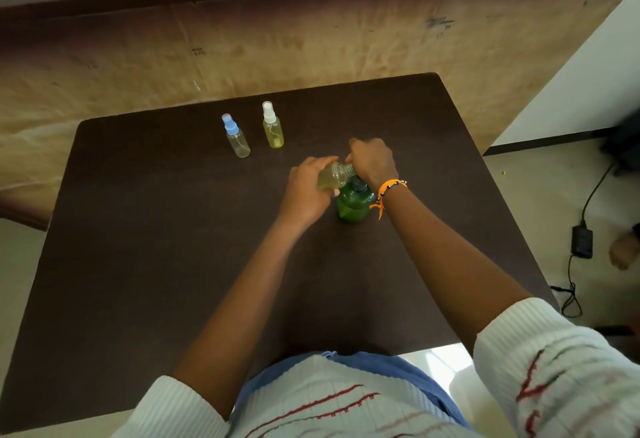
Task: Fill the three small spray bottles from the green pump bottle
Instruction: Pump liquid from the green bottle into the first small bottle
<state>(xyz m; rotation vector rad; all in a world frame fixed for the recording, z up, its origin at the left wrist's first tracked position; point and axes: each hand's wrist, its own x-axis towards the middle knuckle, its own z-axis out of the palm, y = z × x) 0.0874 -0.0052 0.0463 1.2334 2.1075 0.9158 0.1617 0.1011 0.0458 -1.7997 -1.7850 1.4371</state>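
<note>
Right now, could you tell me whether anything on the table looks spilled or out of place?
No spill shows. The only oddity: the third spray bottle, held by both hands, is tilted nearly sideways with its neck uncapped above the green pump bottle.

One head-worn view looks steeply down and forward over the table (173, 264), hands (308, 192) near centre.

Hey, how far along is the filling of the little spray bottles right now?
The white-capped bottle stands capped and looks well filled. The blue-capped bottle is capped too, but shows only a little liquid at its base. The left hand holds the third bottle, partly filled; the right hand grips its neck above the green pump bottle. Capping it and standing it down look left.
</note>
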